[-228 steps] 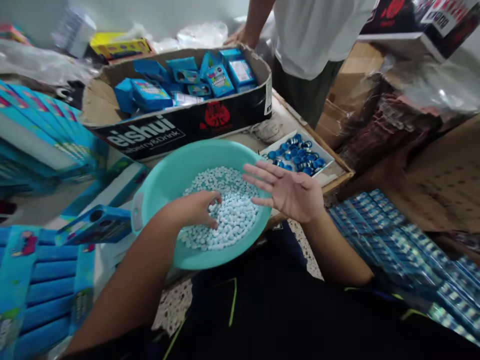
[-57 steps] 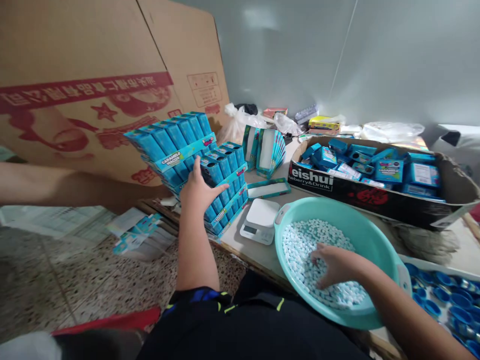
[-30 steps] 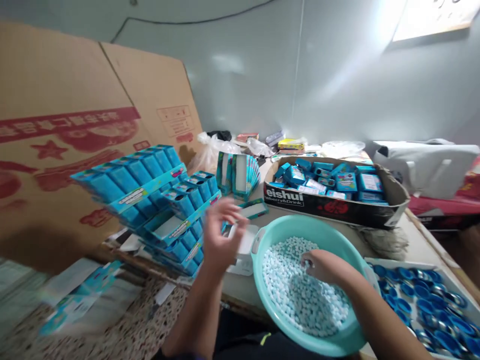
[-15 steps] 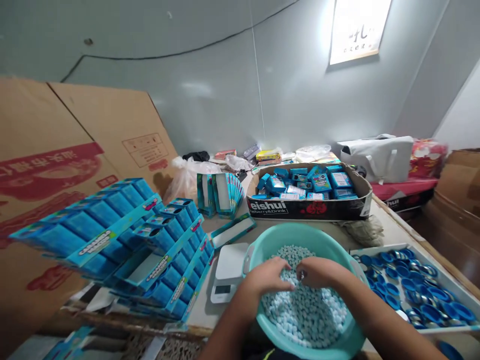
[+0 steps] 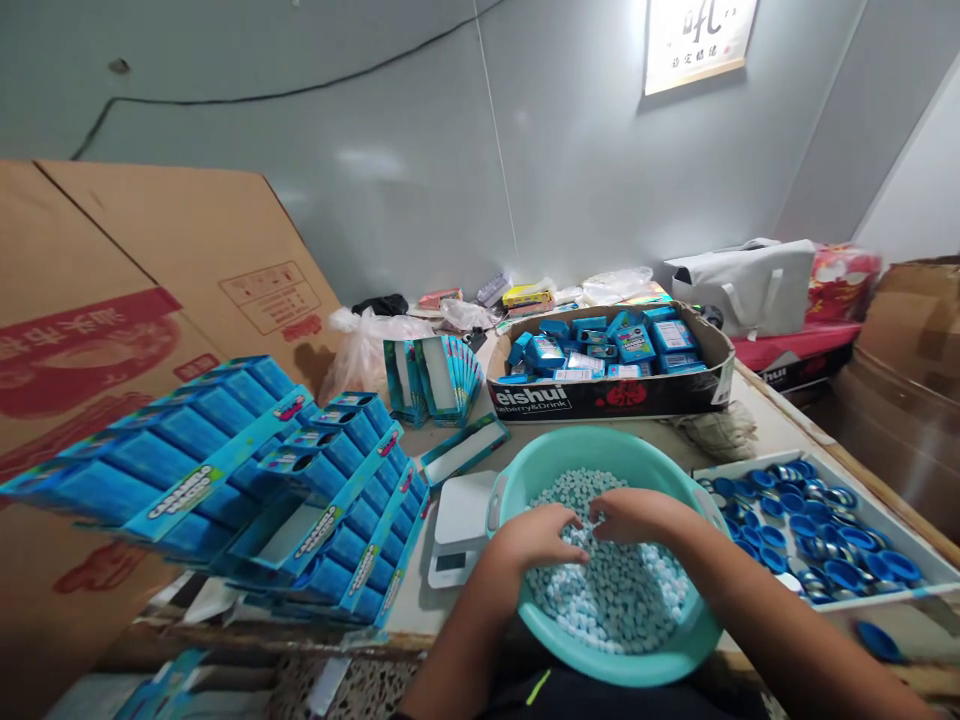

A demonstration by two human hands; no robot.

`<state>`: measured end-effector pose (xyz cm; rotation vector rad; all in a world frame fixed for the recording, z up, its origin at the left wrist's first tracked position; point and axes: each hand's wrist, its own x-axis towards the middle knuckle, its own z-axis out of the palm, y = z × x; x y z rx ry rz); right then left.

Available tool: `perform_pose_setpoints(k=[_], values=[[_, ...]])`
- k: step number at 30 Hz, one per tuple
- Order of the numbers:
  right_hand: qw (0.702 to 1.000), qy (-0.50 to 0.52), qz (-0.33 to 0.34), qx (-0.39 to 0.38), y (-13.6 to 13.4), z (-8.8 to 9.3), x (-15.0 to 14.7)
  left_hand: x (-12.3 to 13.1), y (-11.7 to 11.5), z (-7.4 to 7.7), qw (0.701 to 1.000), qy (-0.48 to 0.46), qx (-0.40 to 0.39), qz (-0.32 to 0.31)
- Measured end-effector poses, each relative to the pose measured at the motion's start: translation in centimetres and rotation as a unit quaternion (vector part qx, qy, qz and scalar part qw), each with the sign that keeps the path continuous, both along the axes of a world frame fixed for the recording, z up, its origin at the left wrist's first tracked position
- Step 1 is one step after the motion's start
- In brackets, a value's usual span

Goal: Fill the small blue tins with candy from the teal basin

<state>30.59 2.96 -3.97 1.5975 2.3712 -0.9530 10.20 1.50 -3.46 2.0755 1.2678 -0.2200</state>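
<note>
A turquoise plastic basin holds a heap of small pale blue and white candies. Over the middle of the heap, my left hand is open, its fingers and thumb apart. Facing it from the other side, my right hand has its fingers curled in toward the thumb; whatever they hold, if anything, is hidden. Only a small gap separates the fingertips of both hands. Left of the basin, partly against its rim, is a white kitchen scale.
Stacked display trays of blue candy boxes stand at left before a large cardboard carton. Behind the basin, a black carton contains loose blue boxes. Right of it, a white tray is filled with blue-rimmed tins or lids.
The camera view has shifted slightly, so the surroundings sit higher and further left. Both hands remain over the candies, with the right hand's fingers slightly shifted.
</note>
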Motion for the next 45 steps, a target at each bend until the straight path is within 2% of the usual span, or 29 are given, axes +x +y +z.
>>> perform_pose_setpoints(k=[8, 17, 25, 29, 38, 45], values=[[1.0, -0.002, 0.005, -0.025, -0.13, 0.92, 0.07, -0.19, 0.25, -0.71, 1.0, 0.0, 0.005, -0.005], [0.999, -0.01, 0.013, -0.036, 0.3, 0.12, 0.05, 0.05, 0.19, -0.32, 1.0, 0.01, 0.001, -0.01], [0.999, -0.017, 0.017, -0.034, 0.08, 0.49, 0.03, -0.09, 0.2, -0.61, 1.0, 0.008, 0.009, -0.026], [0.999, -0.024, 0.022, -0.033, 0.02, 0.58, 0.01, -0.15, 0.14, -0.87, 1.0, 0.006, 0.013, -0.014], [0.998, -0.021, 0.029, -0.045, 0.32, 0.63, 0.4, 0.14, 0.28, -0.4, 1.0, 0.009, 0.003, -0.015], [0.998, -0.025, 0.037, -0.046, 0.47, 0.34, 0.62, 0.19, 0.47, -0.84, 1.0, 0.004, -0.001, -0.021]])
